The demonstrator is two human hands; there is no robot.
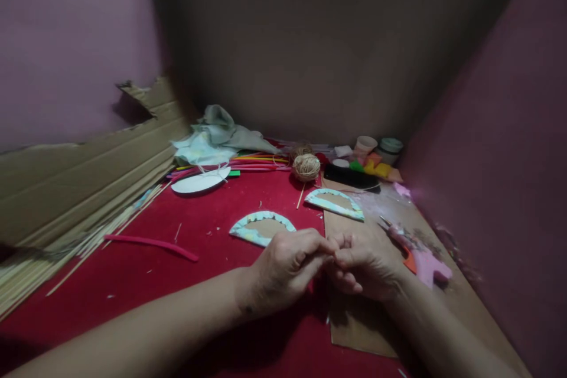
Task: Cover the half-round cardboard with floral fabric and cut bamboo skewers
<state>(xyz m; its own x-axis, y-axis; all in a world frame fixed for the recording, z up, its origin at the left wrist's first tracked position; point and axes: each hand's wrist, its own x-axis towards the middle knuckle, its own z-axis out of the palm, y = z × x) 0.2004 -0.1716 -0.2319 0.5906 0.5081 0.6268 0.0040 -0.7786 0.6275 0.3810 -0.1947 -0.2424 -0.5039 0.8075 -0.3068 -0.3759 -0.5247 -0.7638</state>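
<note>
My left hand (290, 269) and my right hand (370, 263) meet fingertip to fingertip above the red surface. Thumb and forefinger are pinched on each, and whatever lies between them is too small to make out. Just behind my left hand is a half-round cardboard piece (261, 227) edged with pale blue patterned fabric, partly covered by that hand. A second fabric-edged half-round piece (335, 204) rests farther back, partly over a brown cardboard sheet (358, 325). My right hand is above this sheet, with a pink-handled glue gun or similar tool (427, 266) to its right.
At the back are a ball of twine (306, 165), crumpled fabric (221, 136), a white oval (201, 181) and a black phone-like object (352, 178). Thin sticks (88, 242) and corrugated cardboard (88, 171) line the left side. A pink pipe cleaner (153, 243) lies at left.
</note>
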